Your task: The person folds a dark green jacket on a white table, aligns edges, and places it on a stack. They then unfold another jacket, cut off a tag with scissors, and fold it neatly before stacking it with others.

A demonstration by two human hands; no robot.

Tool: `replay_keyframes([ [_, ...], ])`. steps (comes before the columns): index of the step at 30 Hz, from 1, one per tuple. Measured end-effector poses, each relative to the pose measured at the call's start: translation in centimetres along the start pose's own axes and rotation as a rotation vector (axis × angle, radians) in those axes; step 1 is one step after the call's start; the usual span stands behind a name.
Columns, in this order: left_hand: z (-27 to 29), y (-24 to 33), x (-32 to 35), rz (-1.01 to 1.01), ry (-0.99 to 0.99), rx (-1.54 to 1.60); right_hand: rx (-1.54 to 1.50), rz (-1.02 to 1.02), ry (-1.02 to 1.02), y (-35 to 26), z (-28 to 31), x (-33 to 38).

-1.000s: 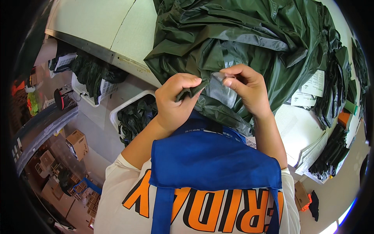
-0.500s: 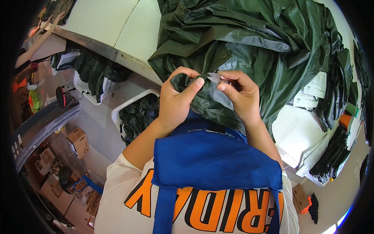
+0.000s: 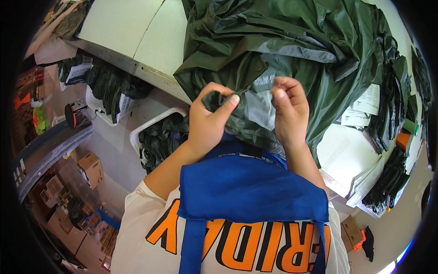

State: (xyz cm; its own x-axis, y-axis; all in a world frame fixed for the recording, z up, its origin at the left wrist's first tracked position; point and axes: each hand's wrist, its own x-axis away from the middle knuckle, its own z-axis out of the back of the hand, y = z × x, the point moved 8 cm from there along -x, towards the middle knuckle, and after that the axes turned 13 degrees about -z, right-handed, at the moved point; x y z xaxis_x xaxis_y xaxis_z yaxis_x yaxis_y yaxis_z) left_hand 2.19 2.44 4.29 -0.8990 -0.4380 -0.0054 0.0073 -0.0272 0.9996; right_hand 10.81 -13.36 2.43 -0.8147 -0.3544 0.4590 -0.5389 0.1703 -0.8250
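Note:
A large dark green waterproof garment (image 3: 292,50) lies crumpled on the white table (image 3: 137,32) in front of me. My left hand (image 3: 210,121) pinches a fold of its green fabric near the table edge. My right hand (image 3: 288,112) grips the fabric beside it. Between the two hands a patch of white mesh lining (image 3: 259,109) shows. A blue apron (image 3: 248,187) over a white shirt with orange letters covers my chest below the hands.
White bins (image 3: 157,137) filled with more dark green fabric stand under the table at the left. Paper sheets (image 3: 346,150) and dark folded items (image 3: 388,182) lie at the right. Cardboard boxes (image 3: 91,166) sit on the floor at lower left.
Both hands have shifted down and apart on the fabric, spreading it so that the white mesh lining shows between them. The garment pile has bunched closer.

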Motion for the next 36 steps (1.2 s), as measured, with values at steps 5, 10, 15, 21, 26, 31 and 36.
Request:
replay_keyframes([
  [5,-8.3,0.6,2.3,-0.134,-0.931,-0.231,0.15,-0.346,0.009,2.5,2.5,-0.8],
  [10,-8.7,6.3,-10.0,-0.625,-0.483,-0.429,0.251,-0.301,0.019,2.4,7.0,0.8],
  [15,-19.2,-1.1,-11.7,-0.634,-0.843,-0.993,1.012,-0.178,0.103,0.5,9.2,1.6],
  [21,-10.9,7.1,-11.4,-0.905,-0.453,-0.324,0.475,-0.334,0.386,-0.8,22.7,4.7],
  [26,-8.0,4.2,-4.4,-1.047,-0.585,-0.446,-0.527,-0.325,-0.213,-4.2,12.3,3.1],
  [31,-8.5,5.5,-2.0,-0.901,-0.749,-0.689,0.241,-0.27,-0.207,-6.9,5.0,4.0],
  [36,-5.1,6.9,-2.4,-0.064,-0.595,0.131,0.236,0.054,0.05,-9.8,4.4,5.7],
])
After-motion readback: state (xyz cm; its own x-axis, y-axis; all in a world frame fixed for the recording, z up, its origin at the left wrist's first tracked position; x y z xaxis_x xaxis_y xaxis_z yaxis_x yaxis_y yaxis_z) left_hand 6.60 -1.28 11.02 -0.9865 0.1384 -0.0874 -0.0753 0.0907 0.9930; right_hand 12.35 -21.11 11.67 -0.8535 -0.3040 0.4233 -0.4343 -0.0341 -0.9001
